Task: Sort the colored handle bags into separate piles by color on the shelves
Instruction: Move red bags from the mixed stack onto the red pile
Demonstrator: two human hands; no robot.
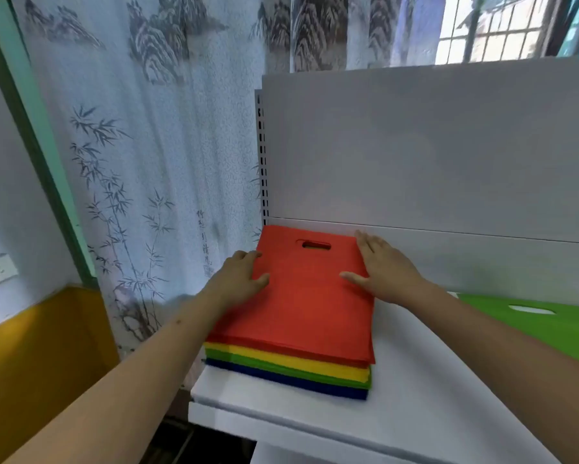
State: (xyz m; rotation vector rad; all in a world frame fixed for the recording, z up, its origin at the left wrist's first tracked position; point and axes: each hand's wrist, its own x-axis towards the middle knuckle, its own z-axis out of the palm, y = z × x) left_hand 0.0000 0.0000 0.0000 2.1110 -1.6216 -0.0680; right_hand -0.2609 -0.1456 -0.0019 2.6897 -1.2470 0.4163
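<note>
White metal makes up the shelf (415, 380) and its tall back panel (432, 145), with a slotted upright (262, 155) at the panel's left edge. A pale curtain (154, 145) printed with bamboo and mountains hangs to the left, and a barred window (495, 25) shows at the far right above the panel. A lone green bag (555, 326) with an oval handle cutout lies flat on the shelf at the right, well apart from the stack of bags (291, 329), which sits at the shelf's left end, its far edge near the back panel. The stack is layered: red bags (311, 296) on top, then yellow (291, 358), green (288, 370) and blue (288, 383) bands below. The top red bag shows a handle slot (315, 245) near its far edge. The left hand (239, 274) rests at the stack's left edge, fingers loosely spread and thumb lying on the red surface. The right hand (381, 269) lies flat and open on the right edge, fingers extended, gripping nothing.
</note>
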